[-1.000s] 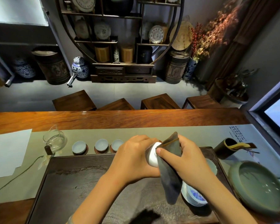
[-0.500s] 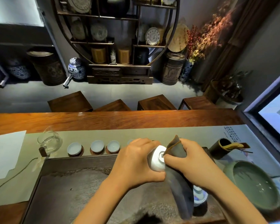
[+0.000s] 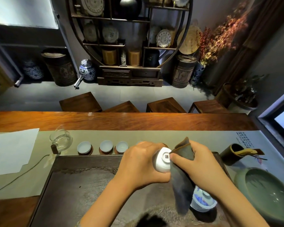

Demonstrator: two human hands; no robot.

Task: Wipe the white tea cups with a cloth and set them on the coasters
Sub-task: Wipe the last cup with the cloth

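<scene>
At the far left, a sheet of white paper lies flat on the grey-green table runner. To its right stands a clear glass pitcher, upright, with a dark handle at its near side. Next in line, three white tea cups sit upright on round brown coasters, one cup per coaster, in a row along the far edge of the dark tea tray.

Above the tray's centre, the left hand grips a white tea cup, fingers curled round its body; the cup is tipped on its side with the foot facing the camera, a red mark visible on the base. The cup is held in the air, clear of the tray. Immediately right, the right hand pinches a dark grey cloth, the thumb pressing the fabric against the cup's foot rim. The cloth's upper corner stands above the hand; the rest hangs down.

Below the right wrist, a blue-and-white lidded bowl rests on the tray, partly hidden by the cloth. Further right, a dark cylindrical tool holder lies tilted on the runner. At the far right sits a green glazed basin.
</scene>
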